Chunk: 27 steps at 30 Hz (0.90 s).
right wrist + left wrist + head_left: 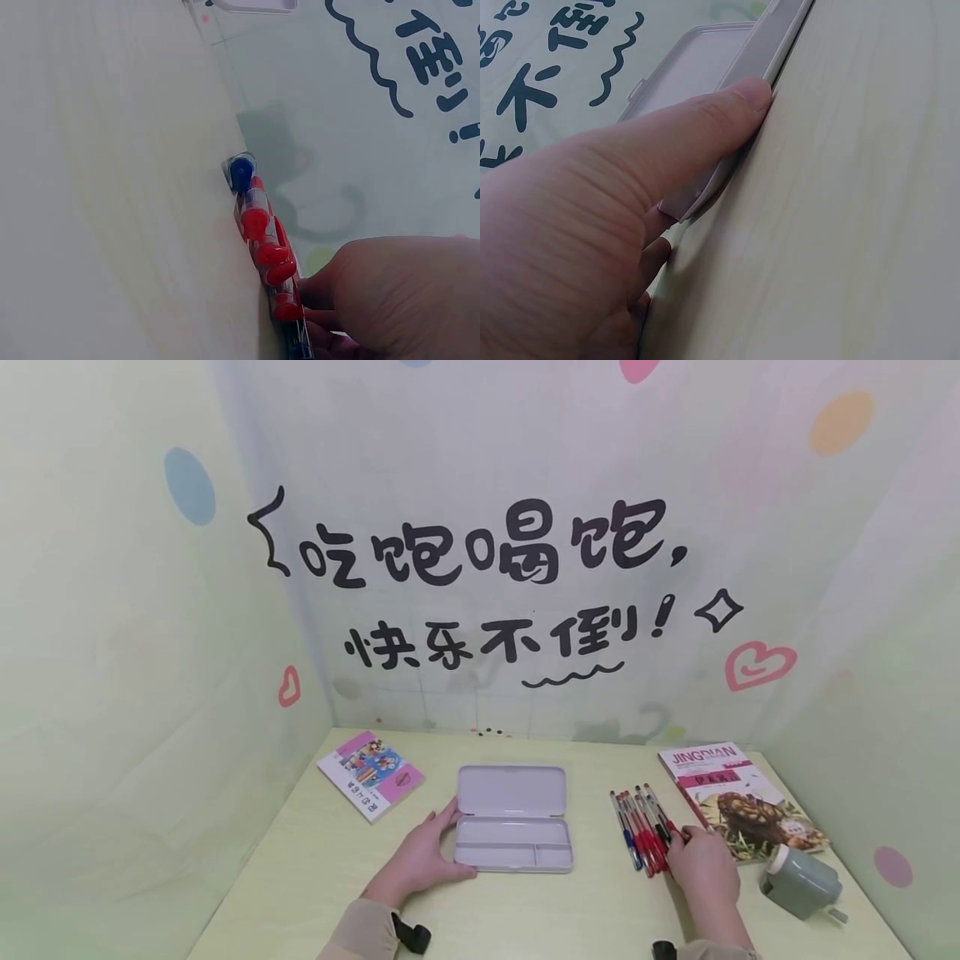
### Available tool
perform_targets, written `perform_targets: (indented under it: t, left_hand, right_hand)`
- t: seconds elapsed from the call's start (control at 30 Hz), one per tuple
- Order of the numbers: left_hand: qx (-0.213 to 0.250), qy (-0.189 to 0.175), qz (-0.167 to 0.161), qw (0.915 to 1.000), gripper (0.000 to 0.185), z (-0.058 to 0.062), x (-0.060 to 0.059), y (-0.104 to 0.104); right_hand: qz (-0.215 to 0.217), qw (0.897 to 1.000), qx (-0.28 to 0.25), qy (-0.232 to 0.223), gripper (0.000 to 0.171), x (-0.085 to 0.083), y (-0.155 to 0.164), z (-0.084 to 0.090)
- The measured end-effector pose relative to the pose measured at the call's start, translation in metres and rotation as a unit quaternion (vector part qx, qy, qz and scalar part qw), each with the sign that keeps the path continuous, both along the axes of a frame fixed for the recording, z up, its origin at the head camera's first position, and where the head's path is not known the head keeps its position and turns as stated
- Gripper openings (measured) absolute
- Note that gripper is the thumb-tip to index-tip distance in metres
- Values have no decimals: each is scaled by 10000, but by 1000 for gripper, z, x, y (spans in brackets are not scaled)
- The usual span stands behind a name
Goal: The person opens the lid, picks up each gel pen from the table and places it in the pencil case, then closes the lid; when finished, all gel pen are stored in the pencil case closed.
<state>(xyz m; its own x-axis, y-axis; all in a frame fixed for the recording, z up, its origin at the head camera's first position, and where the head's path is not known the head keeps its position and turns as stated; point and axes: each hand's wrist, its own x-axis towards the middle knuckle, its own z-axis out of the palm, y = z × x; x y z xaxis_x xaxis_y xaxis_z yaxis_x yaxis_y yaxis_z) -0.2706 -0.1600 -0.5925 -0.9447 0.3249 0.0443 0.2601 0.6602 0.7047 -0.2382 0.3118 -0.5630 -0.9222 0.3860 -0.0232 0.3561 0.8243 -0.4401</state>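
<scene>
We are looking down from the head view at a pale yellow-green table (525, 910), and we are seeing the whole layout that the wrist cameras are cutting off. Our left hand (423, 856) is resting against the left end of an open pencil case (513, 818), a flat, round-cornered box in smooth lilac-grey with its lid lying back and a shallow tray divided into compartments. The left wrist view is showing what the head view is not: the thumb (705, 127) is lying straight along the case's thin edge, pressing it, with the other fingers tucked under and mostly hidden, so we cannot tell whether they are curling round it.

Our right hand (701, 864) is reaching into a cluster of pens (645, 827), lying side by side just right of the case and apart from it. The right wrist view is showing their glossy red caps (266, 247) and one blue cap (241, 173) end-on, with clear barrels, and our fingertips are closing on the nearest pens, though the grip itself is hidden behind the knuckles.

Only the head view is showing a small colourful booklet (371, 774) at far left, a glossy cookbook (742, 802) at right, and a squat grey-green sharpener (801, 881) just beside it.
</scene>
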Motion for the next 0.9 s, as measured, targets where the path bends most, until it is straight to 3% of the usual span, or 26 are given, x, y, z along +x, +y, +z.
perform_targets:
  t: [0.23, 0.57, 0.73, 0.9]
  left_hand:
    - [11, 31, -22, 10000, 139, 0, 0, -1]
    - [-31, 61, -54, 10000, 139, 1, 0, -2]
    - [-23, 38, -48, 10000, 139, 2, 0, -2]
    - [-49, 46, -68, 10000, 138, 1, 0, -2]
  right_hand:
    - [61, 9998, -104, 130, 43, -2, 0, -1]
    - [-171, 9988, -140, 439, 43, 0, -9, 4]
    - [92, 9961, -85, 877, 42, -4, -32, 8]
    - [619, 9878, -396, 1372, 35, -2, -60, 8]
